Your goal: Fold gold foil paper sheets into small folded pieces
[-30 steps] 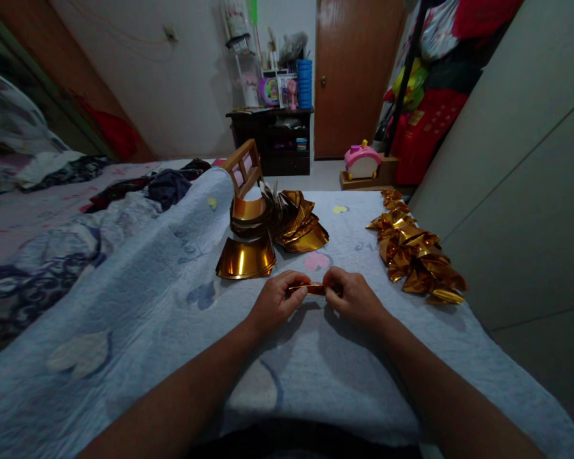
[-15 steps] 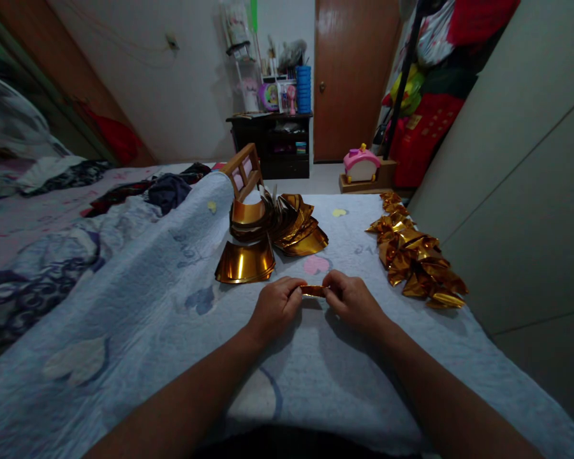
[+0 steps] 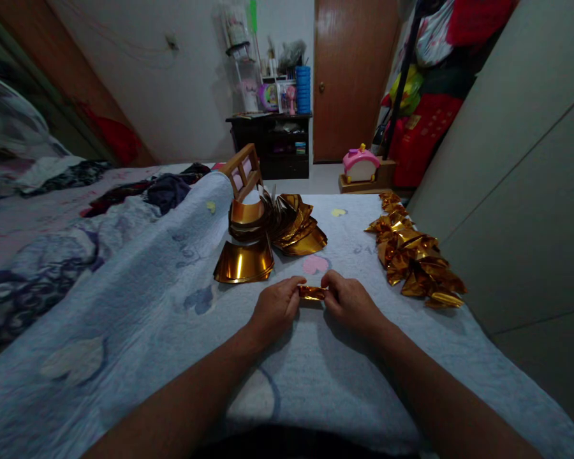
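Between my two hands is a narrow folded piece of gold foil paper (image 3: 312, 292), held just above the bed cover. My left hand (image 3: 276, 307) pinches its left end, and my right hand (image 3: 350, 302) pinches its right end. Beyond my left hand lies a small stack of curved gold foil sheets (image 3: 245, 262). Behind it a larger fanned pile of gold foil sheets (image 3: 299, 233) spreads out. Off to the right, a heap of folded gold foil pieces (image 3: 409, 252) runs along the edge of the bed cover.
The pale blue bed cover (image 3: 172, 357) has a heart pattern and lies under everything. A wooden bed rail (image 3: 242, 169) rises behind the sheets. Rumpled clothes (image 3: 167, 191) lie on the left. A white cabinet (image 3: 521, 191) borders the right side; a pink toy (image 3: 361, 164) stands at the back.
The foil strip between my hands has turned slightly, so more of its shiny face shows. Both hands keep their grip at nearly the same spot.
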The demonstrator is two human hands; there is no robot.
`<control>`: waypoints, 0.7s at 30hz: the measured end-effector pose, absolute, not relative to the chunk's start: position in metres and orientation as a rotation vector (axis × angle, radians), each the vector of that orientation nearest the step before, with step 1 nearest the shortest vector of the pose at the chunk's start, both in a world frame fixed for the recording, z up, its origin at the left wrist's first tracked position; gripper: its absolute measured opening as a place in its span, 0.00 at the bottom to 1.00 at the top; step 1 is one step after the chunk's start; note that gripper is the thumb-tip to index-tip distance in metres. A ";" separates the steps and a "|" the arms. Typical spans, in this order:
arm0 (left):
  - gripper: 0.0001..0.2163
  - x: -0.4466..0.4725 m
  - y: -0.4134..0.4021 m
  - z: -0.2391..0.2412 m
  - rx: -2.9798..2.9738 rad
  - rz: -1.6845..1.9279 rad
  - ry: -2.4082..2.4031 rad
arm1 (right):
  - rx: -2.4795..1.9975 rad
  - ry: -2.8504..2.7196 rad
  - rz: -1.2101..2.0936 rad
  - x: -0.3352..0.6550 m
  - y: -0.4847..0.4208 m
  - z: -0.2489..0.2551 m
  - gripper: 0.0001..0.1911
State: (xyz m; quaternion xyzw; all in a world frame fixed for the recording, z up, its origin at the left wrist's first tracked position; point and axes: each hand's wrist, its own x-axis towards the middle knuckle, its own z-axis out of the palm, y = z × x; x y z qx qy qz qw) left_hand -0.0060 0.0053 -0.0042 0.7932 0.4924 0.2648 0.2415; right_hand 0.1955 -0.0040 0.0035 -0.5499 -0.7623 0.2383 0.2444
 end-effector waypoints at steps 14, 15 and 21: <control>0.14 -0.027 0.016 0.010 1.786 0.926 0.909 | -1.307 -1.457 1.651 0.208 0.004 0.010 0.04; 0.15 -0.029 0.017 0.010 1.672 0.916 0.825 | -1.275 -1.397 1.715 0.209 0.003 0.009 0.05; 0.15 -0.033 0.019 0.007 1.209 0.641 0.559 | -1.132 -1.193 2.039 0.210 0.001 0.009 0.10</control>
